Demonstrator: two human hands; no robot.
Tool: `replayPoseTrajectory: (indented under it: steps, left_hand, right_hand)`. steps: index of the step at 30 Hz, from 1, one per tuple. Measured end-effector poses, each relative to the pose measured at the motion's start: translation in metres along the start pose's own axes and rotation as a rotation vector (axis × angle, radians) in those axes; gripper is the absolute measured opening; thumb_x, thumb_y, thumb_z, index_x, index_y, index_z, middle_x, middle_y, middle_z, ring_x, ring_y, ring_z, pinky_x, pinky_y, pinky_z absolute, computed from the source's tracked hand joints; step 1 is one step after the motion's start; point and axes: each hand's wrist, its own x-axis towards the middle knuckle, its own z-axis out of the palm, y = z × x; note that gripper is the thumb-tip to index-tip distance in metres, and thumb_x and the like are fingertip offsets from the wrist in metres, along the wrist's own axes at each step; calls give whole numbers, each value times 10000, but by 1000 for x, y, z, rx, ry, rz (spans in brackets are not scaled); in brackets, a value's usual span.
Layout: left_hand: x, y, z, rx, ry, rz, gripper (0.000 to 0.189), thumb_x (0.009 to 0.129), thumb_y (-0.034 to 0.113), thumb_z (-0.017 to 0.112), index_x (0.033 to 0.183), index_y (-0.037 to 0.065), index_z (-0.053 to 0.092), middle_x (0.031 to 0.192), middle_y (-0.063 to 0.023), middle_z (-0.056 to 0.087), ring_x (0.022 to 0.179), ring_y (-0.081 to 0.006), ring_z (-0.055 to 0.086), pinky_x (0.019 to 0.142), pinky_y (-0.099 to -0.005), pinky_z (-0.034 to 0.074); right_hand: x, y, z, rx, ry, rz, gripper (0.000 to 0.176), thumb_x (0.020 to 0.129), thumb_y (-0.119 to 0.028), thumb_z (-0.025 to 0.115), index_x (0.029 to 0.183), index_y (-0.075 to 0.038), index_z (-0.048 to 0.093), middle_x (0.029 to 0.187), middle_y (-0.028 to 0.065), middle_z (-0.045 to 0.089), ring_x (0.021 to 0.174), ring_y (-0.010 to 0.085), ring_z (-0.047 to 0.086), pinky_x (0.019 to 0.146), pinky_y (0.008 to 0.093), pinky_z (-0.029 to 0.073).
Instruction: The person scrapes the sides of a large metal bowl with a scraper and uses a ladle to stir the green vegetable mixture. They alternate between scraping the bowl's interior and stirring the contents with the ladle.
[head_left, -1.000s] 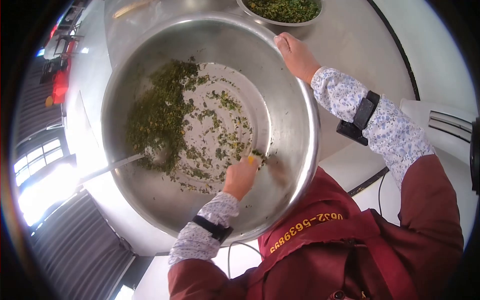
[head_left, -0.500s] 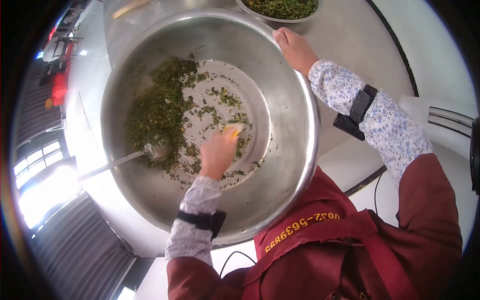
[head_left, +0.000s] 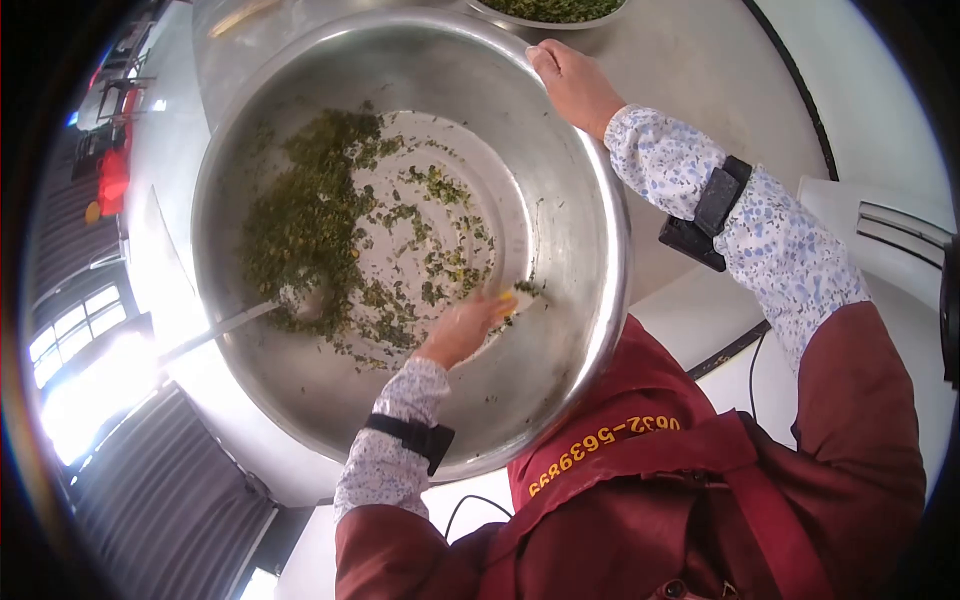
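Note:
A large steel basin (head_left: 560, 370) tilts in front of me, with chopped green herbs (head_left: 310, 220) heaped at its left side and scattered over its bottom. My left hand (head_left: 462, 332) is inside it, closed on a small scraper (head_left: 508, 303), yellow with a pale edge, slightly blurred. The scraper is against the basin's lower right inner wall, beside some green bits. At the upper right, my right hand (head_left: 577, 88) grips the basin's rim. A long-handled metal ladle (head_left: 235, 322) leans over the left rim, its head partly buried in the herbs.
Beyond the basin, a smaller bowl (head_left: 550, 22) of chopped greens stands on the metal table (head_left: 690, 80). A long pale object (head_left: 243, 17) lies at the upper left. A dark cable (head_left: 475, 502) hangs below the basin.
My left hand has swept the scraper right and toward me, from the basin's bottom to its side wall. The basin sits slightly further left in view; my right hand still holds its rim.

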Motion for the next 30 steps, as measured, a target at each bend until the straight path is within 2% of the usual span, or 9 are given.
replayPoseTrajectory:
  steps: [3,7,9,10,12,18,23,29,30]
  left_hand:
    - [-37,-17,9,-25,-40,53,319,811,155,533,1122,213,575,839,-131,570,800,-289,579,719,-387,476]
    - [-85,-65,-33,528,-322,154,218,809,182,513,1006,216,601,822,-103,576,741,-281,596,651,-380,480]
    - [-90,-39,-76,524,-54,-172,224,822,167,493,1021,188,594,781,-91,580,702,-276,596,634,-366,485]
    - [-84,-43,-77,527,-53,-167,224,822,167,493,1021,188,594,781,-91,580,702,-276,596,634,-366,485]
    - [-78,-51,-72,105,295,-259,229,833,157,478,1035,169,585,718,-92,579,658,-271,591,606,-359,477]
    - [29,7,-67,-318,296,-105,233,846,128,467,1066,101,539,731,-135,594,681,-296,590,582,-400,449]
    - [83,25,-71,175,392,-20,262,839,108,443,1067,146,565,831,-144,605,735,-290,598,631,-385,464]
    - [76,7,-59,270,209,65,299,819,49,434,1051,157,588,784,-130,597,713,-282,598,629,-370,482]
    - [71,5,-54,269,206,64,299,819,49,434,1051,157,588,784,-130,597,713,-282,598,629,-370,482]
  right_hand:
    - [2,5,0,-11,14,-44,374,893,-358,382,854,-18,534,744,203,583,757,400,543,710,455,419]
    - [1,3,-2,-19,15,-34,365,889,-362,392,865,-27,534,755,193,585,749,399,542,708,446,419]
    - [2,1,-4,-20,-12,13,361,886,-366,400,874,-32,537,761,192,582,752,394,539,717,438,416]
    - [3,2,-5,-21,-7,14,361,886,-366,400,874,-32,537,761,192,582,752,394,539,717,438,416]
    - [2,2,-3,1,-11,-4,362,886,-368,399,876,-33,537,778,198,585,779,396,537,734,436,412]
    - [1,0,-4,-80,-12,35,348,897,-344,398,945,-25,528,822,176,571,778,339,531,734,373,413]
    - [0,-5,-6,-46,-6,39,348,894,-341,400,908,-15,520,784,170,553,739,331,514,717,368,410]
    - [1,-1,-4,-41,-31,38,346,896,-333,398,898,-8,519,760,163,547,713,316,507,706,362,407]
    - [1,0,-3,-32,-16,21,361,891,-348,391,888,-15,530,777,186,568,752,361,522,723,401,412]
